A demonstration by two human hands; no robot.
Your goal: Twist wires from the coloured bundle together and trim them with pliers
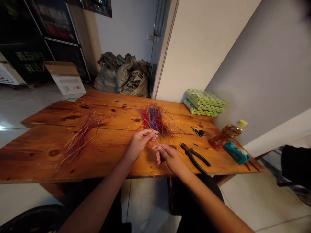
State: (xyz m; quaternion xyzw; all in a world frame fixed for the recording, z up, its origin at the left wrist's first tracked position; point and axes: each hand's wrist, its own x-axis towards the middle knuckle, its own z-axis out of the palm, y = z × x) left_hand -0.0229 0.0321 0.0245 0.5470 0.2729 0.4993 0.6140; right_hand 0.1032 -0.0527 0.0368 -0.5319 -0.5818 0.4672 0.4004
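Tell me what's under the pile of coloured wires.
The tangle of red, blue and yellow wires lies on the wooden table, whose planks show at its thin edges. Its dense middle hides whatever is beneath.

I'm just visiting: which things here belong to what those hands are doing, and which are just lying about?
Part of the work:
left hand
right hand
coloured wire bunch
second wire pile
probably green-handled pliers

Just lying about:
keys
green rolls
amber bottle
teal dispenser
sacks
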